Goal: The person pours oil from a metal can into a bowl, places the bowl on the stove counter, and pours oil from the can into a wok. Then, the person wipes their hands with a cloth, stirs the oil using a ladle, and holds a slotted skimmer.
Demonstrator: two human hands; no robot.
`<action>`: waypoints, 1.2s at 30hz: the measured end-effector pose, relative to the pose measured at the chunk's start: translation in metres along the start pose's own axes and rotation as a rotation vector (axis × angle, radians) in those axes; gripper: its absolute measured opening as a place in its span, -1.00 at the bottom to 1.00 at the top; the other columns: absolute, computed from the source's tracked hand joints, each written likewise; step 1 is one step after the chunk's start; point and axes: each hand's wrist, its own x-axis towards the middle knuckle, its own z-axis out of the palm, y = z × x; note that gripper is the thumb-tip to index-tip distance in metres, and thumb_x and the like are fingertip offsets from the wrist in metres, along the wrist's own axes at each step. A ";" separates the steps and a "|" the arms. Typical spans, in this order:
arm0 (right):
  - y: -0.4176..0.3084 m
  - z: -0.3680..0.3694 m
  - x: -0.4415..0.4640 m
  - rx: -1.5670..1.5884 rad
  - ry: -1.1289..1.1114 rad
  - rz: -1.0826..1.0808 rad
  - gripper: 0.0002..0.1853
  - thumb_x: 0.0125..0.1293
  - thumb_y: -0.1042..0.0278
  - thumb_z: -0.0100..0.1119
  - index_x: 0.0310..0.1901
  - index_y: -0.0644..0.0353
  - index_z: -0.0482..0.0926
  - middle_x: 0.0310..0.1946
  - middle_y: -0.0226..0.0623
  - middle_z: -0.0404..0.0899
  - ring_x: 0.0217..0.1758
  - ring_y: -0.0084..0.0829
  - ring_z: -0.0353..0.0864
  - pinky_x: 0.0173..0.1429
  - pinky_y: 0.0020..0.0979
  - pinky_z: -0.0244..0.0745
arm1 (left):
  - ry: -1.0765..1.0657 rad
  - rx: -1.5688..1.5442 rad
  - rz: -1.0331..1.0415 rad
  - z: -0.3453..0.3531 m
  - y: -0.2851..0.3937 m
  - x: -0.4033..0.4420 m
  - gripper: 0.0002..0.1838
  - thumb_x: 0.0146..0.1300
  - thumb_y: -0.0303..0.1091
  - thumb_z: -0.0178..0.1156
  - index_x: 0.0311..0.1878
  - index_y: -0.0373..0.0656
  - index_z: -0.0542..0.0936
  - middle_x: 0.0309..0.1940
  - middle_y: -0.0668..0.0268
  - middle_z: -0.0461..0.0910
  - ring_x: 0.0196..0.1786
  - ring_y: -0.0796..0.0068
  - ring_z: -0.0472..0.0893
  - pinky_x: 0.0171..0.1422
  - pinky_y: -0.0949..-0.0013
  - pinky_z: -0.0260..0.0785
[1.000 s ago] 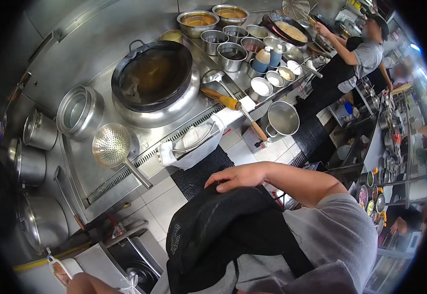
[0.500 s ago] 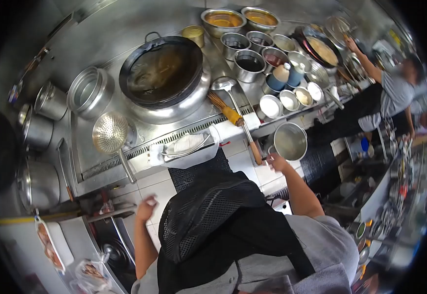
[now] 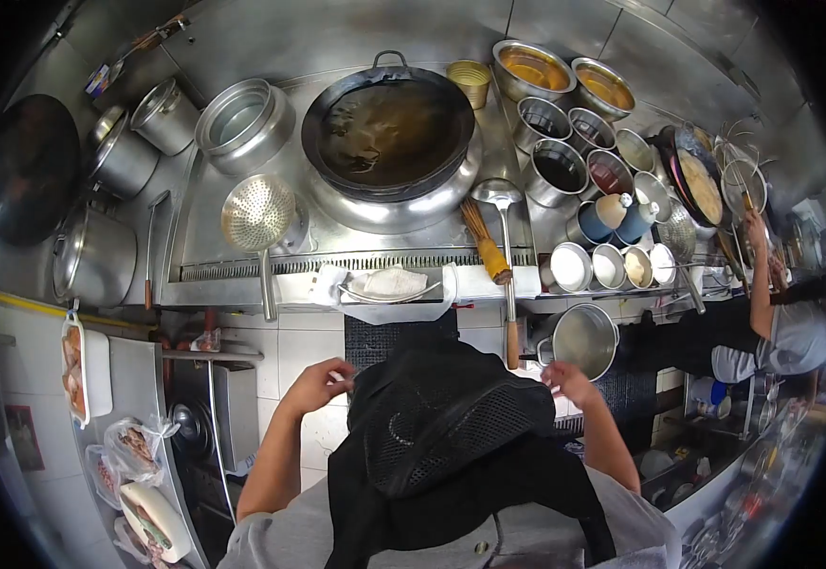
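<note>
My left hand [image 3: 319,386] is raised beside the black mesh cap on the left, fingers apart and curved, with nothing in it. On the cap's other side my right hand [image 3: 569,383] hovers near the steel pot [image 3: 584,341], its fingers loosely bent and apart, holding nothing. The black wok [image 3: 389,133] with dark liquid sits on the steel stove. In front of it lie a ladle [image 3: 505,256] with a wooden handle, a bamboo brush [image 3: 487,244] and a folded white cloth [image 3: 389,283]. A perforated skimmer [image 3: 259,216] rests to the left.
Sauce pots [image 3: 558,171], two bowls of amber liquid [image 3: 533,70] and small white cups [image 3: 572,267] stand right of the wok. A co-worker [image 3: 782,327] stands at the far right by another wok. Steel pots [image 3: 100,254] and a tray of food [image 3: 95,370] are at left.
The view has turned, so the stove now lies level ahead. My left hand has come up into view beside the cap. My right hand has left the cap and moved right.
</note>
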 end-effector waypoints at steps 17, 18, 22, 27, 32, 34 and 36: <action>-0.164 0.048 -0.097 0.454 -0.283 0.204 -0.27 0.39 -0.24 -0.08 0.31 0.27 0.31 0.19 -0.19 0.45 0.19 -0.43 0.47 0.21 -0.36 0.43 | -0.522 -0.188 0.503 0.026 0.176 0.024 -0.10 -0.02 -0.16 0.40 0.41 -0.10 0.22 0.32 0.09 0.34 0.31 0.15 0.43 0.37 0.20 0.25; -0.178 0.043 -0.115 0.366 -0.206 0.187 -0.28 0.40 -0.23 -0.07 0.31 0.29 0.31 0.21 -0.17 0.44 0.23 -0.40 0.44 0.27 -0.35 0.38 | -0.496 -0.209 0.603 0.031 0.176 0.026 -0.14 0.00 -0.20 0.37 0.40 -0.10 0.23 0.30 0.09 0.37 0.27 0.11 0.47 0.36 0.19 0.27; -0.184 0.000 -0.171 0.184 -0.130 -0.186 -0.18 0.32 -0.28 0.01 0.27 0.42 0.34 0.25 -0.10 0.39 0.31 -0.30 0.35 0.41 -0.24 0.14 | -0.491 -0.305 0.843 0.036 0.202 0.033 -0.21 0.05 -0.19 0.36 0.36 -0.17 0.29 0.28 0.05 0.39 0.30 0.08 0.43 0.38 0.17 0.25; -0.301 -0.011 -0.246 -0.379 -0.101 -0.587 -0.09 0.33 -0.34 -0.09 0.32 0.49 0.23 0.29 0.09 0.31 0.33 -0.06 0.34 0.43 -0.23 0.15 | -0.488 -0.431 1.221 0.046 0.241 0.028 -0.43 0.20 -0.08 0.25 0.19 -0.23 0.46 0.11 0.02 0.53 0.28 -0.05 0.42 0.36 0.00 0.26; -0.331 0.006 -0.309 -0.533 0.010 -0.746 -0.04 0.32 -0.38 -0.14 0.30 0.56 0.23 0.29 0.15 0.30 0.34 -0.02 0.34 0.44 -0.25 0.14 | -0.590 -0.589 1.229 0.049 0.271 0.021 -0.60 0.24 -0.16 0.21 0.09 -0.15 0.54 0.06 0.06 0.57 0.27 -0.08 0.43 0.23 -0.03 0.37; -0.323 0.033 -0.304 -0.281 0.011 -0.867 0.08 0.21 -0.49 -0.10 0.31 0.57 0.20 0.29 0.16 0.29 0.39 -0.04 0.26 0.48 -0.27 0.07 | -0.640 -0.649 1.230 0.054 0.275 0.022 -0.65 0.23 -0.20 0.22 0.05 -0.11 0.57 0.05 0.07 0.58 0.27 -0.12 0.42 0.20 -0.05 0.39; -0.322 0.059 -0.300 -0.257 0.067 -0.917 0.06 0.21 -0.48 -0.09 0.31 0.56 0.20 0.28 0.16 0.30 0.38 -0.05 0.27 0.47 -0.27 0.08 | -0.653 -0.596 1.366 0.060 0.277 0.023 -0.67 0.19 -0.21 0.28 0.02 -0.05 0.60 0.05 0.06 0.58 0.28 -0.23 0.38 0.21 -0.06 0.37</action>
